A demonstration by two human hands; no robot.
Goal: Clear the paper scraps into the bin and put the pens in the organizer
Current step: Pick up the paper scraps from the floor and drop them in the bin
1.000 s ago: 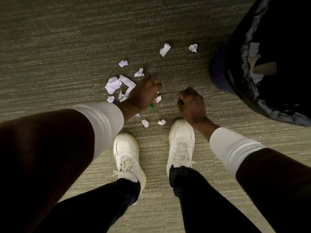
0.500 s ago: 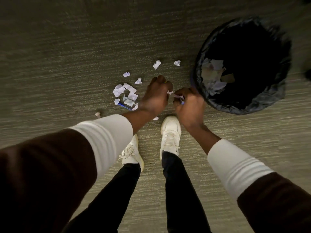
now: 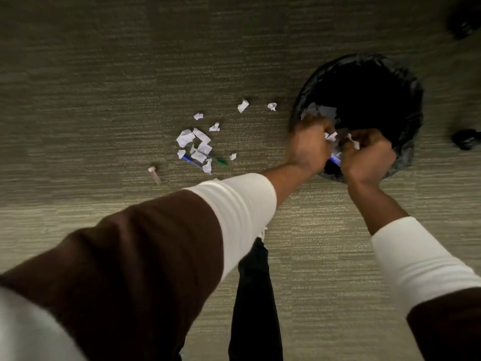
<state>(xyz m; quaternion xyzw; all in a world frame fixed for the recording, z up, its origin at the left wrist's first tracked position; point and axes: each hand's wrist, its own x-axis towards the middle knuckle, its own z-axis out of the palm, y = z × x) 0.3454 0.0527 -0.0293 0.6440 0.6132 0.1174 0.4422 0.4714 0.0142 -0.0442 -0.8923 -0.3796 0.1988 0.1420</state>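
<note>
a: position of the hands?
b: both hands are over the near left rim of the bin (image 3: 413,105), a round container lined with a black bag, standing on the carpet (image 3: 104,74) at the far right. the left hand (image 3: 308,147) and the right hand (image 3: 368,158) are close together, knuckles up.

a: grip state, left hand?
b: fingers curled around white paper scraps (image 3: 331,136); scrap edges show at the fingertips, above the bin opening.

a: grip state, right hand?
b: clenched on more white paper, which shows at its far left edge. a blue object (image 3: 335,160) shows between the two hands, at the near side; it may be a pen, but which hand holds it cannot be told. motion blur limits detail.

a: bin contents?
b: pale paper pieces (image 3: 322,110) lie inside against the left wall. the rest of the interior is dark.

a: material on the floor?
b: a cluster of scraps (image 3: 186,138) lies on the carpet well left of the bin. a blue pen (image 3: 191,160) and a green pen (image 3: 217,160) lie in that cluster, partly under paper. two separate scraps (image 3: 243,105) lie farther off, between the cluster and the bin. a small pinkish object (image 3: 154,174) lies apart, left and nearer.

a: organizer?
b: not in view.
</note>
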